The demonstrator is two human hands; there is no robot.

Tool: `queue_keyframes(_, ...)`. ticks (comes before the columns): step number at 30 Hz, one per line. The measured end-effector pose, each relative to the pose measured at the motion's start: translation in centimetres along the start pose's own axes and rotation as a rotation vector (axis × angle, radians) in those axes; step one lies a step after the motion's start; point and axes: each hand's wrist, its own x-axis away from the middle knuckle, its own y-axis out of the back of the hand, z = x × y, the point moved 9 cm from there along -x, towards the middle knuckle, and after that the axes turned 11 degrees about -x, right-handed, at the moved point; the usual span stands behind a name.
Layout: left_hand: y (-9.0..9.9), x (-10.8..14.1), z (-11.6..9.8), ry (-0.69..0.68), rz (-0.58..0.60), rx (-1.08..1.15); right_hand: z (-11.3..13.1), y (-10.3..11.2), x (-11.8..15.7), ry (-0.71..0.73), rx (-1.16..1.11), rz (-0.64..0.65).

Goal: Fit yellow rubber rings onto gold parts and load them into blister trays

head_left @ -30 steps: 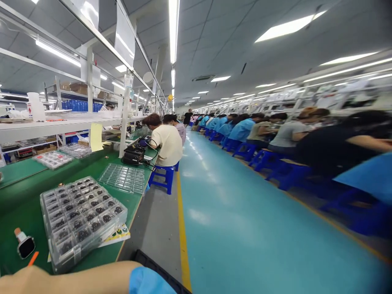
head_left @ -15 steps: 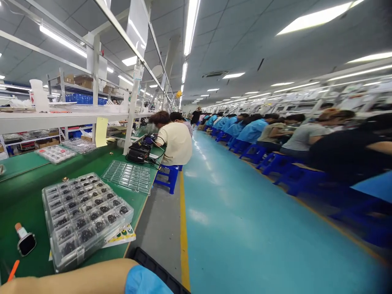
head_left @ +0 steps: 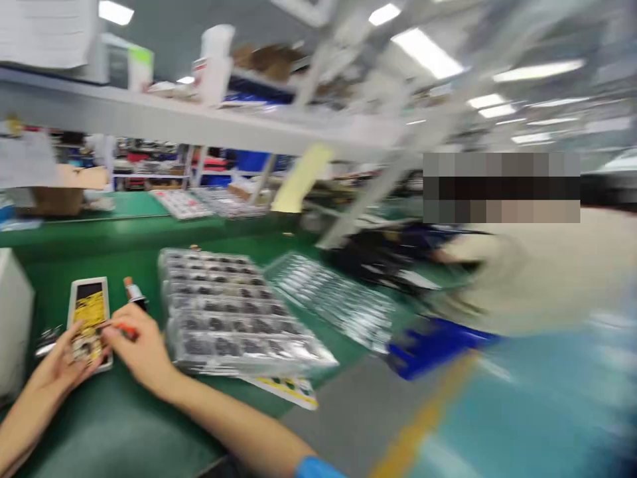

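My left hand [head_left: 62,365] is closed on a small round pale part [head_left: 87,350], too blurred to name further. My right hand [head_left: 142,345] pinches an orange-handled tool [head_left: 127,330], its dark tip reaching toward that part. Under and behind the fingers lies a white-rimmed box [head_left: 74,299] with small yellow pieces [head_left: 92,309] in it. A square watch with an orange-tipped strap [head_left: 133,292] lies beyond my right hand. To the right of that hand stands a stack of clear compartment trays [head_left: 223,325] holding dark round parts.
More clear trays [head_left: 333,302] lie right of the stack. A printed sheet [head_left: 288,390] sticks out beneath it. A white block [head_left: 14,325] stands at the left. A shelf [head_left: 199,123] crosses above the bench. A co-worker in a cream shirt [head_left: 552,272] sits at the right.
My view has swung left from the aisle to the bench, with blur. Both hands now show at the lower left; before, mainly my right forearm and part of the orange tool were visible.
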Motion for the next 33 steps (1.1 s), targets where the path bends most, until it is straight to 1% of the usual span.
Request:
queue_keyframes(1, -0.7, 0.7, 0.2, 0.07, 0.06, 0.128, -0.2, 0.2, 0.1, -0.028, -0.031, -0.001)
queue_keyframes(2, -1.2, 1.1, -0.1, 0.097, 0.079, 0.226, -0.5, 0.4, 0.2, -0.059, -0.06, 0.002)
queue_keyframes(4, -1.8, 1.2, -1.0, 0.072, 0.089, 0.359, -1.0, 0.1, 0.1, -0.09, -0.162, 0.058)
queue_keyframes(6, -1.6, 1.0, -1.1, 0.081, 0.038, 0.356, -1.3, 0.1, 0.0, -0.079, -0.115, 0.076)
queue_keyframes(8, -1.7, 1.1, -1.2, 0.073, 0.048, 0.359, -1.4, 0.0, 0.2, -0.071, -0.074, 0.094)
queue_keyframes(11, -2.1, 1.5, -1.4, 0.056, 0.094, 0.341, -1.0, -0.2, 0.5, -0.08, -0.052, 0.127)
queue_keyframes(13, -2.1, 1.7, -1.5, 0.046, 0.102, 0.294, -0.9, -0.4, 0.5, -0.113, -0.041, 0.144)
queue_keyframes(16, -2.0, 1.7, -1.8, 0.012, 0.093, 0.239, -1.4, -0.6, 0.4, -0.211, -0.03, 0.158)
queue_keyframes(20, -2.1, 1.7, -2.5, -0.031, 0.105, 0.245, -1.9, -0.8, 0.6, -0.309, -0.06, 0.175)
queue_keyframes(25, -2.5, 1.9, -2.9, -0.048, 0.132, 0.232, -2.1, -0.9, 1.0, -0.359, -0.091, 0.205)
queue_keyframes(30, -2.8, 1.9, -2.6, -0.056, 0.151, 0.194, -2.6, -0.7, 1.1, -0.403, -0.074, 0.191)
queue_keyframes(33, -2.9, 2.0, -2.7, -0.067, 0.158, 0.166, -2.7, -0.7, 1.2, -0.414, -0.058, 0.182)
